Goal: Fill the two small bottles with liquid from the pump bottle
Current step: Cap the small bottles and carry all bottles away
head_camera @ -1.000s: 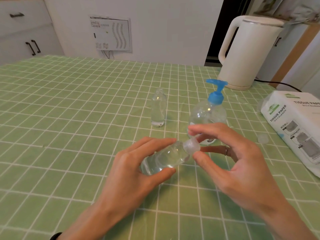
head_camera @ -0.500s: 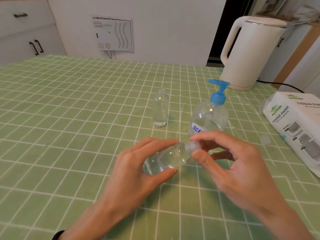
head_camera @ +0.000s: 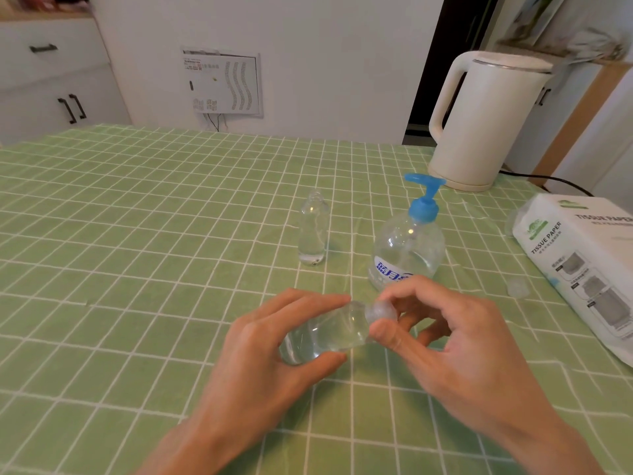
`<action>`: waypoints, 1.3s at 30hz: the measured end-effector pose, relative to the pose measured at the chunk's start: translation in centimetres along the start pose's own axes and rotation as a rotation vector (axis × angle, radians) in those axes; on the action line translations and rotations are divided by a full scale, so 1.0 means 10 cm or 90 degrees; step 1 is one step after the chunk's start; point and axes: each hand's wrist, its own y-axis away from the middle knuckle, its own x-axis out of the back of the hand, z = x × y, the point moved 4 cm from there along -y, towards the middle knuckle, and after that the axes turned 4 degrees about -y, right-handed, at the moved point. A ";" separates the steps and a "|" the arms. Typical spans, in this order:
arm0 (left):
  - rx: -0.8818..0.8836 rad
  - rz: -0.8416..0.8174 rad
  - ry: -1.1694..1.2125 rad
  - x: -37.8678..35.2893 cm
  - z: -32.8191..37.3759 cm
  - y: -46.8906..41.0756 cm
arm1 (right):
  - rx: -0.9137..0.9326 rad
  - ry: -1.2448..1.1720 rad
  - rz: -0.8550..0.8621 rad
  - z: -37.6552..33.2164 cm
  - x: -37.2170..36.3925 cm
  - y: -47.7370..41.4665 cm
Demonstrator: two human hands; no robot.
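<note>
L hand (head_camera: 270,365) is gripping the tilted small bottle (head_camera: 325,332) over the tablecloth (head_camera: 137,269); R hand (head_camera: 452,347) is pinching its cap (head_camera: 381,311), prob. tightening. Next: setting it down, tending uncapped 2nd bottle (head_camera: 312,231) by pump bottle (head_camera: 407,248).

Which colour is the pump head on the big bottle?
Blue: the pump head on the clear pump bottle, seen in the head view.
</note>
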 end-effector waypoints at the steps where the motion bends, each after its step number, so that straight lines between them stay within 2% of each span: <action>1: -0.004 0.000 -0.002 0.00 0.00 0.00 | -0.007 -0.011 -0.008 0.00 0.00 0.00; 4: -0.007 0.003 -0.004 -0.02 0.00 0.00 | 0.017 0.019 -0.023 -0.02 0.00 0.01; 13: -0.002 0.003 -0.013 -0.05 0.00 0.01 | 0.020 0.071 0.048 -0.01 -0.07 0.05; 20: -0.020 0.026 -0.058 0.03 -0.05 -0.06 | -0.030 -0.044 0.020 0.03 -0.09 0.02; 29: 0.175 0.241 0.117 0.71 -0.71 -0.23 | -0.044 -0.044 0.099 0.12 0.08 -0.02; 32: 0.219 0.249 0.111 0.77 -0.85 -0.21 | -0.055 -0.037 0.120 0.13 0.11 -0.04; 39: 0.247 0.230 0.130 0.81 -0.91 -0.18 | -0.079 0.026 0.171 0.29 0.23 -0.09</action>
